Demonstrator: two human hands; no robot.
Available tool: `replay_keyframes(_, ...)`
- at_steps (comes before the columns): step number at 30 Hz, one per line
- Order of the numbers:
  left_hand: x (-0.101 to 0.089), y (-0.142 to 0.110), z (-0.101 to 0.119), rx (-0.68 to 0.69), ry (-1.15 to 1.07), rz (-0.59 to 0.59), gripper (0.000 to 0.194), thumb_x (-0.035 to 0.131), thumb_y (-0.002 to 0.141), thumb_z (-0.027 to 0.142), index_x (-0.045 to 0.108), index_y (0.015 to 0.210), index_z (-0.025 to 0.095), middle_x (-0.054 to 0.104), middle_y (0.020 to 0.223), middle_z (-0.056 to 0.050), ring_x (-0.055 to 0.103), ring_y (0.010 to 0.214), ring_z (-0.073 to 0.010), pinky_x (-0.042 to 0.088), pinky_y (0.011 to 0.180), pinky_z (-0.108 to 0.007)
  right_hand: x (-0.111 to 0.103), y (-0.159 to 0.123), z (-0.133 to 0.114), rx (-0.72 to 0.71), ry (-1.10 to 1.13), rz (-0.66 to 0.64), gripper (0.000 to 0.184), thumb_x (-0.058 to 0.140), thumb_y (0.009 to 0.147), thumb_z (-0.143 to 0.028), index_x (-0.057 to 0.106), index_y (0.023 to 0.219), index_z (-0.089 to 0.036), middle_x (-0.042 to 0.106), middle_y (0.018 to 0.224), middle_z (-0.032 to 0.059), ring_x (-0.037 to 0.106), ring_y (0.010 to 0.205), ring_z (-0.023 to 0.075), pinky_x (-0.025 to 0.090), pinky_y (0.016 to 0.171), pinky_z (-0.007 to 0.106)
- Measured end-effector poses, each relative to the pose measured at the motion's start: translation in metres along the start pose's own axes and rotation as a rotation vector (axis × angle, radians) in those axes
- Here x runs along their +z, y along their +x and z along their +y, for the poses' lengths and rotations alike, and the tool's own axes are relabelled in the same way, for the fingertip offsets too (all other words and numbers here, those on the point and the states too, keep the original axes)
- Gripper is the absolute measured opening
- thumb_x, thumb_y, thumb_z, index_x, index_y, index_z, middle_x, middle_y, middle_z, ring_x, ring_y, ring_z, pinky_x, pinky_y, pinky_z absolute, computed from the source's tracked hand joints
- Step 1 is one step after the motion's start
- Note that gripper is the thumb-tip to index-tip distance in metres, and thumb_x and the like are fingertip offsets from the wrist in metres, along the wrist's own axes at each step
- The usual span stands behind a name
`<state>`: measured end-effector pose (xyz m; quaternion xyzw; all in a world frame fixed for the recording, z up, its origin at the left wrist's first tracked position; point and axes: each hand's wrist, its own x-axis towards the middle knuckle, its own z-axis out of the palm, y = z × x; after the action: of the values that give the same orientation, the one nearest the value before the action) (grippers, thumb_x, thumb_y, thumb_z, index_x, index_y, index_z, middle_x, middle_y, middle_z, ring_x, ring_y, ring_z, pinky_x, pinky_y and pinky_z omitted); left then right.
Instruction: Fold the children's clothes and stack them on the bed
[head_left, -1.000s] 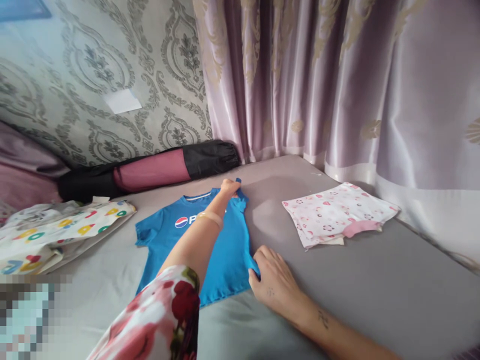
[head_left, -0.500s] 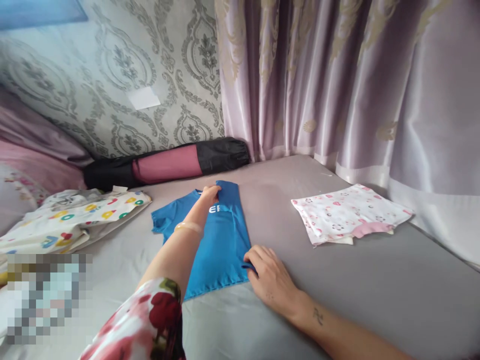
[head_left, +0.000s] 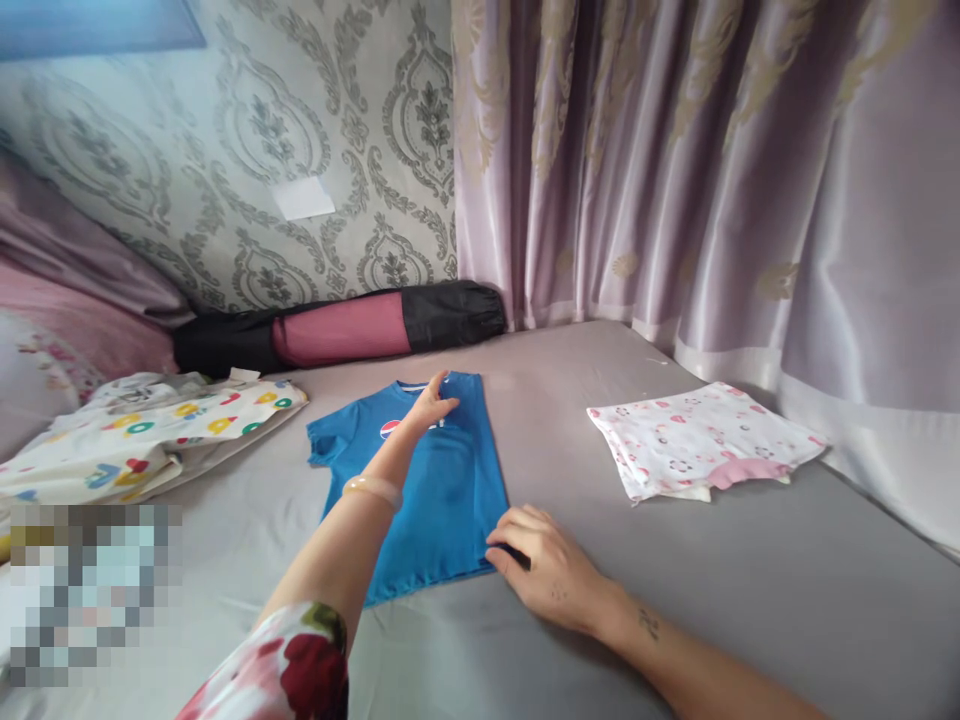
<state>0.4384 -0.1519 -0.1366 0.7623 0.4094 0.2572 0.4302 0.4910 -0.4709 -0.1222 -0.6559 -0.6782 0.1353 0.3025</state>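
Observation:
A blue T-shirt (head_left: 439, 510) lies on the grey bed sheet, its right side folded inward so only the left sleeve sticks out. A round logo and part of white lettering show on its chest. My left hand (head_left: 433, 405) is over the upper chest near the collar, index finger and thumb spread apart, with nothing held. At the lower right corner of the hem, my right hand (head_left: 544, 565) has thumb and fingers closed together on the T-shirt's edge. The left forearm covers part of the shirt's front.
A folded white garment with pink prints (head_left: 701, 440) lies to the right. At left is a pile of patterned clothes (head_left: 202, 425). A long black and pink bag (head_left: 341, 328) rests along the wall. Purple curtains (head_left: 615, 180) hang behind the bed sheet (head_left: 660, 590).
My left hand has let go of the folded shoulder part and its fingers have spread. The folded side lies flatter. My right hand has stayed at the hem corner, lowered slightly.

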Motion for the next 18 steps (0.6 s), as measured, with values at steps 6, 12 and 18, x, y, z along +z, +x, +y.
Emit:
replay_keyframes(6,0.0,-0.02,-0.012,0.116,0.264,-0.034,0.054,0.067,0.076,0.029,0.058,0.129,0.019,0.065,0.117,-0.01,0.06,0.103,-0.0236,0.047,0.092,-0.035,-0.025,0.041,0.01,-0.014,0.1,-0.22,0.029,0.043,0.097,-0.025,0.072,0.09,-0.023,0.071,0.087,-0.0004,0.063,0.081,0.0137,0.045,0.077,0.023)
replay_keyframes(12,0.012,-0.029,-0.02,0.194,0.331,0.105,0.038,0.058,0.086,0.032,0.063,0.122,0.019,0.066,0.119,-0.009,0.06,0.108,-0.0231,0.044,0.1,-0.037,-0.018,0.142,0.052,0.136,-0.151,-0.023,0.038,0.034,0.098,-0.02,0.065,0.121,-0.018,0.064,0.125,0.0081,0.056,0.117,0.0181,0.037,0.101,0.028)
replay_keyframes(18,0.021,-0.026,-0.03,0.245,0.315,0.214,0.03,0.057,0.086,0.026,0.067,0.112,0.017,0.068,0.114,-0.011,0.059,0.112,-0.0246,0.04,0.105,-0.04,0.01,0.209,0.088,0.279,-0.346,-0.061,0.05,0.029,0.098,-0.022,0.038,0.146,-0.013,0.031,0.156,0.0108,0.022,0.144,0.024,0.02,0.114,0.045)
